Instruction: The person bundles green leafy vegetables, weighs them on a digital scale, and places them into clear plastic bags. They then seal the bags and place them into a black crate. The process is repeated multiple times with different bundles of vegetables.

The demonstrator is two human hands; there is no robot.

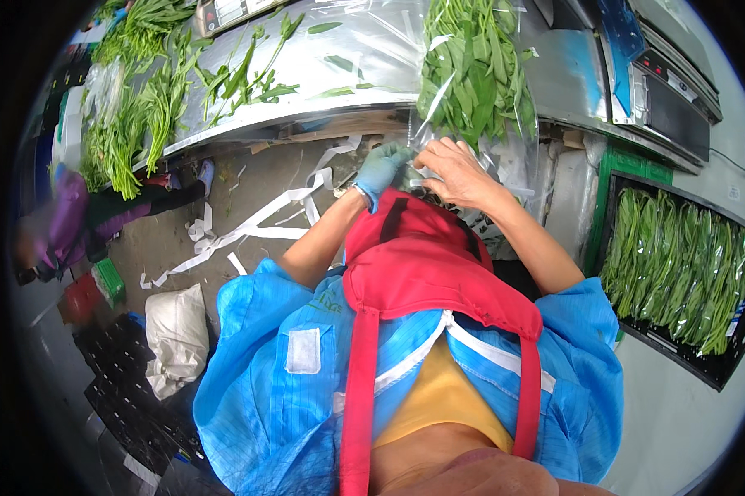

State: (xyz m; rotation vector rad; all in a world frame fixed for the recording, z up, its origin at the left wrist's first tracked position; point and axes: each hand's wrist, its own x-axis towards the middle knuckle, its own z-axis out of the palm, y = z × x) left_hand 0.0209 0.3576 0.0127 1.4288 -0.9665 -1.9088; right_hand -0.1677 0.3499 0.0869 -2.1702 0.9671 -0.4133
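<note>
A clear plastic bag full of leafy green vegetables [472,74] lies on the steel table [366,53], its lower end hanging over the front edge. My left hand [385,164], in a blue-green glove, is at the left side of that hanging end. Bare and with bent fingers, my right hand [453,170] is at the bag's lower end, close beside the left. Clear film and a small white piece show between the hands. Whether either hand grips the film cannot be made out. Loose leafy stems [248,80] lie on the table to the left.
Bunches of greens [130,118] overhang the table's left end. A black crate [658,338] of bagged greens stands at the right, below a machine [676,105]. White strips [254,217] litter the floor near a white sack [177,341]. A person in purple [68,211] is at far left.
</note>
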